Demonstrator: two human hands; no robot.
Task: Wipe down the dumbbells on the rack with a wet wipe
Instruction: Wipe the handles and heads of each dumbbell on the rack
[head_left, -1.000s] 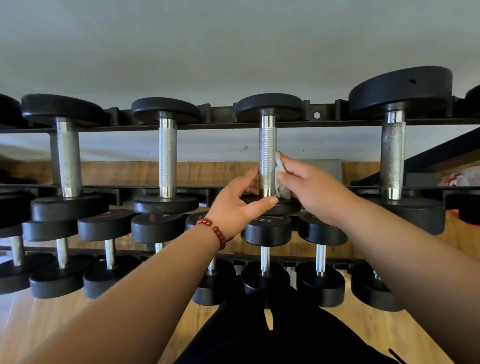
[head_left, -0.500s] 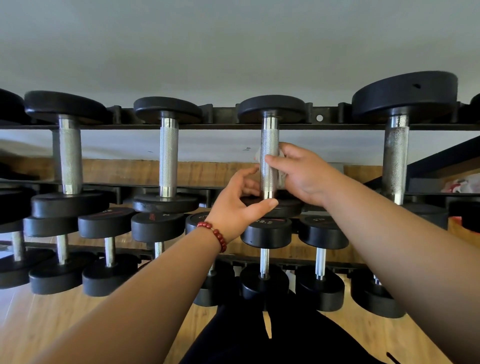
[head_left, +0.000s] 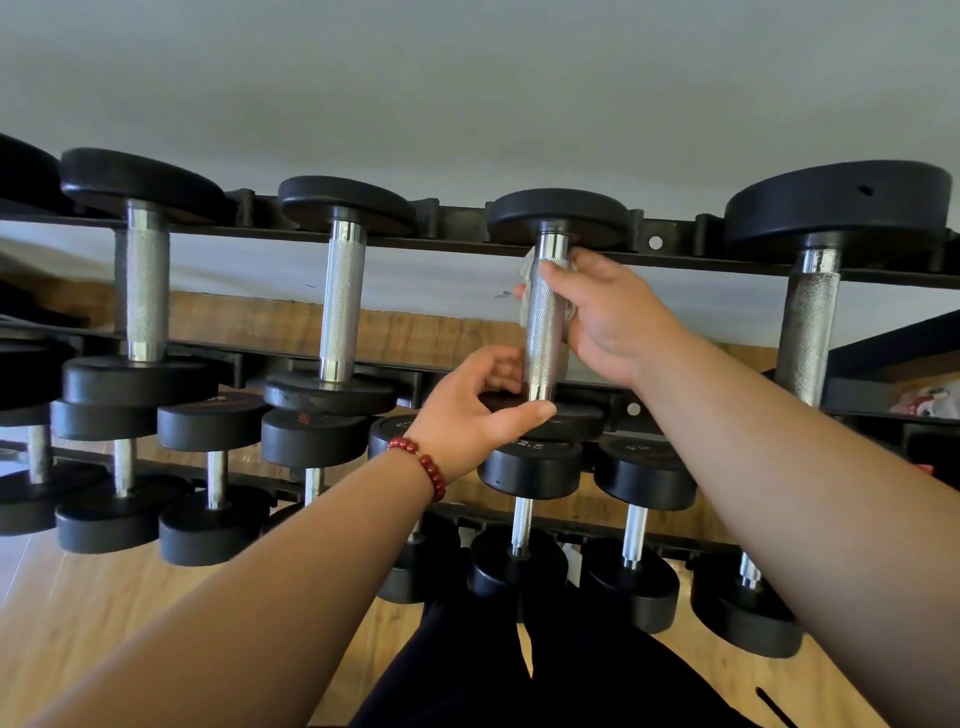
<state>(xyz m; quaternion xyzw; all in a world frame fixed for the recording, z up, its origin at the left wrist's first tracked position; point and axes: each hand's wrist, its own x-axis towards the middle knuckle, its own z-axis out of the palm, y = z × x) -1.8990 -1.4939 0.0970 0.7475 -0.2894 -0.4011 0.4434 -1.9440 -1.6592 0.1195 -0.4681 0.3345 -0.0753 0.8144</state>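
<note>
The dumbbell I am working on lies third along the top tier of the rack, its handle running away from me between two round black heads. It is heavy and rigid and seated in the rack, so I judge it will not shift under a wipe. It may roll, though, so it is best steadied at the near head, where the broad rim gives purchase. My left hand does that: thumb laid along the head's front edge, fingers curled over its top by the foot of the handle.

The wet wipe is the opposite: thin, limp, likely to bunch or snag on the knurling, so it wants wrapping round the bar. My right hand curls round the far end of the handle with the wipe pressed against the steel; only a pale crumpled edge shows left of the bar. The handle is bright metal, cross-hatched along its middle, smooth and shiny at both collars.
</note>
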